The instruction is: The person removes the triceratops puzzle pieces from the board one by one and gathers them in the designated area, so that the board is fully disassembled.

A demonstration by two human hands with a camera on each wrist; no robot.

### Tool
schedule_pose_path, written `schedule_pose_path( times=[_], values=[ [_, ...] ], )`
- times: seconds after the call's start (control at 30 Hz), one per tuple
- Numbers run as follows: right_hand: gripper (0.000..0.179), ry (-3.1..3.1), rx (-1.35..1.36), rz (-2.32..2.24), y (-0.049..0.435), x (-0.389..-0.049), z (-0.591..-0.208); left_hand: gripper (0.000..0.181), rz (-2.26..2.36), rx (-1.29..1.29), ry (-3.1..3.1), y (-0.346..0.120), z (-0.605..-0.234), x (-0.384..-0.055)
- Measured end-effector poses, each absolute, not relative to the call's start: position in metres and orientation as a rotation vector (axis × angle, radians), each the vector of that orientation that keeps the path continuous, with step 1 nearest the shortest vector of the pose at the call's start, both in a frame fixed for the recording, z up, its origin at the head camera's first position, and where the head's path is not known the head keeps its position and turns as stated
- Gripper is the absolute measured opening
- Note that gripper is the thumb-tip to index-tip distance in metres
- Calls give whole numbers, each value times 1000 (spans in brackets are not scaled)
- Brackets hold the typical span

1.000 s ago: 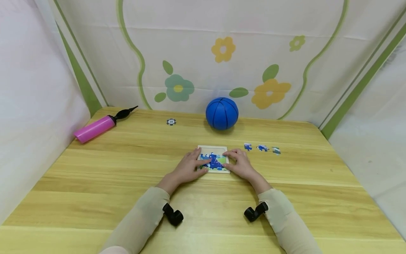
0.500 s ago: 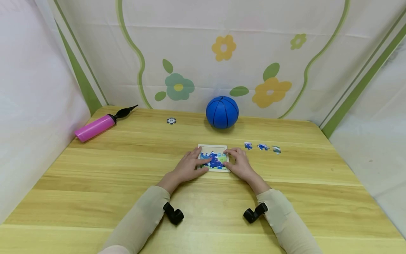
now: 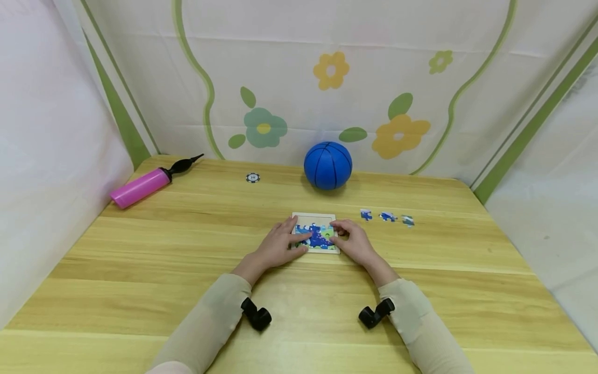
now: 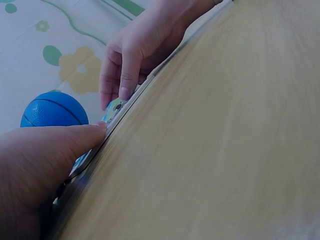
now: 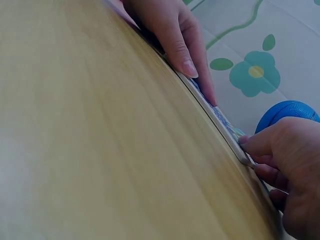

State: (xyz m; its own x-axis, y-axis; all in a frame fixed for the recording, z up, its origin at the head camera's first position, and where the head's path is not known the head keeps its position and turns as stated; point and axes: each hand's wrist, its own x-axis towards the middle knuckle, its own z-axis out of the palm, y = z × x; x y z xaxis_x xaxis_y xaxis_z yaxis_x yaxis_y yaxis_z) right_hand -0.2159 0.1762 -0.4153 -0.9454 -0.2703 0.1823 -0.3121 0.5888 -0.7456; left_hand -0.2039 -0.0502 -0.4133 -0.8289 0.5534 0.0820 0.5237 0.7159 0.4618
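A small square jigsaw puzzle in a pale wooden frame (image 3: 314, 215) lies on the table, its lower part filled with blue and green pieces and a bare strip along the top. My left hand (image 3: 279, 246) rests across the frame's left side, index finger stretched onto the blue pieces and thumb near the lower edge. At the right side, my right hand (image 3: 355, 243) pinches a green puzzle piece (image 3: 328, 234) between thumb and index finger, low over the picture. Its other fingers curl beside the frame in the right wrist view. Three loose puzzle pieces (image 3: 386, 217) lie to the right.
A blue ball (image 3: 328, 165) stands behind the puzzle near the back curtain. Farther left are a round chip (image 3: 253, 177) marked 10 and a pink hand pump (image 3: 142, 188) with a black nozzle. White cloth walls enclose the wooden table (image 3: 317, 306).
The green piece under my right fingers shifts slightly within the frame, and more of its print shows. My left hand stays in place; the loose pieces have not moved.
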Motion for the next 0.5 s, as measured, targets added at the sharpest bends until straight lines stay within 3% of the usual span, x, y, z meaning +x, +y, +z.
schedule_pose_path(
  times=[0.5],
  values=[
    [29,-2774,427,1526,190,-217,-401,43,763,888,2839,-50,-411,-203]
  ],
)
